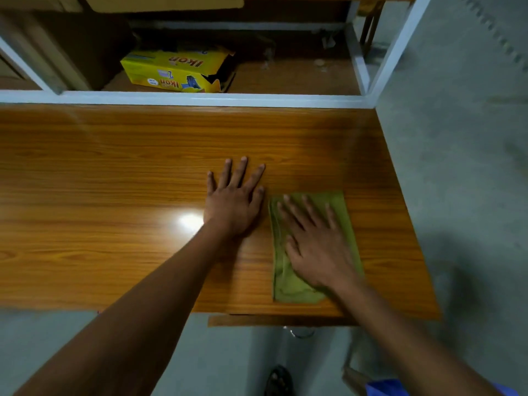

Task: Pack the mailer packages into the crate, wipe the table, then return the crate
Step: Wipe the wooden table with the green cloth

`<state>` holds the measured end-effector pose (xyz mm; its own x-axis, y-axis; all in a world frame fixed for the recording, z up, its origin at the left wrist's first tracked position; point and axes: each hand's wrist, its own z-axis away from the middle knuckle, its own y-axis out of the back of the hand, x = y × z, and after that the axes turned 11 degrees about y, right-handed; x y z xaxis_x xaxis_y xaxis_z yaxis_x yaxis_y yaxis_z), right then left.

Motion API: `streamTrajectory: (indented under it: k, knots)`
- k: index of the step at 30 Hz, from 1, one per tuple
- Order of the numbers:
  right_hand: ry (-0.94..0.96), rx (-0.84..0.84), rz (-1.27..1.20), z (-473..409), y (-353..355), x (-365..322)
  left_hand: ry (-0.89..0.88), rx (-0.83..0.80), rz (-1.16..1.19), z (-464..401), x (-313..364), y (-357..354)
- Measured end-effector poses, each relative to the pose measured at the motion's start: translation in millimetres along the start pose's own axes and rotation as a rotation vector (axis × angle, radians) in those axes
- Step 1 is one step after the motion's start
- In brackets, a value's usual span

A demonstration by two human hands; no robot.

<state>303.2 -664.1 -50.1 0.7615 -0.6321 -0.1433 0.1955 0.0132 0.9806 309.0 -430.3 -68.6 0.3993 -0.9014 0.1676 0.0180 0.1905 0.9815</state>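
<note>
Wiping the counter (114,167), with no mailer packages or crate in view.

My right hand (317,241) presses the green cloth (288,284) flat near the right end, fingers (307,205) spread to push it; my left hand (233,205) lies beside it with spread fingers, I think for support.

A glossy wood-grain worktop (114,172) reflects a bright light glare (190,221). Behind it, a white-framed shelf (200,98) holds a yellow box (177,71) and brown cartons (57,38). Grey concrete floor (463,167) lies alongside.
</note>
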Motion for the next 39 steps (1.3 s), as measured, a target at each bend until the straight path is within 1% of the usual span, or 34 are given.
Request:
streamTrajectory:
  k: [1,3,5,8,10,12,15,17,18,21,23,25,27,30,32,35,37,39]
  knots:
    - [0.005,-0.017,0.021,11.8,-3.5,-4.1,0.004,0.005,0.007,15.5,-2.7,-2.4]
    - [-0.001,-0.009,0.028,5.2,-2.6,5.7,0.011,0.016,0.014,27.9,-6.1,-4.5]
    - [-0.042,0.030,0.020,-30.7,5.3,29.3,0.011,0.023,0.025,26.1,-7.7,-6.5]
    - [-0.172,0.058,-0.038,-94.2,22.5,68.9,-0.011,0.039,0.030,21.6,-10.2,-10.9]
    - [-0.221,0.063,-0.048,-108.1,24.0,68.1,-0.017,0.043,0.026,21.0,-12.1,-11.0]
    - [-0.196,0.067,-0.039,-88.1,15.9,41.0,-0.021,0.036,0.032,21.7,-11.9,-9.5]
    - [-0.099,0.040,0.012,-17.1,-0.6,-8.2,-0.021,0.032,0.036,23.5,-9.6,-5.3]
    - [-0.062,0.019,0.017,16.2,-8.9,-24.0,-0.019,0.021,0.039,23.5,-9.3,-4.4]
    - [-0.062,0.008,0.022,19.4,-10.7,-23.0,-0.020,0.021,0.040,23.2,-9.4,-4.9]
    - [-0.116,0.070,0.037,-21.3,-4.8,9.3,-0.026,0.023,0.036,20.4,-10.4,-7.4]
    - [-0.205,0.096,0.000,-64.5,6.6,37.4,-0.027,0.033,0.029,18.8,-12.2,-9.8]
    - [-0.286,0.097,-0.017,-89.5,14.0,45.4,-0.033,0.042,0.027,19.3,-12.0,-11.4]
    - [-0.281,0.103,-0.038,-81.1,9.1,20.7,-0.043,0.033,0.026,19.0,-11.5,-10.9]
    - [-0.170,0.098,-0.010,-19.4,-7.2,-40.9,-0.043,0.029,0.036,19.9,-11.5,-9.2]
    - [-0.127,0.082,-0.006,11.9,-16.7,-58.0,-0.044,0.034,0.044,20.5,-12.1,-9.2]
    - [-0.132,0.066,0.024,-3.7,-14.5,-29.3,-0.040,0.029,0.048,17.8,-12.8,-10.3]
    - [-0.225,0.096,0.018,-35.5,-6.1,5.4,-0.036,0.030,0.047,16.3,-13.0,-10.7]
    - [-0.319,0.104,0.007,-55.6,2.1,25.9,-0.030,0.034,0.048,17.6,-12.9,-10.3]
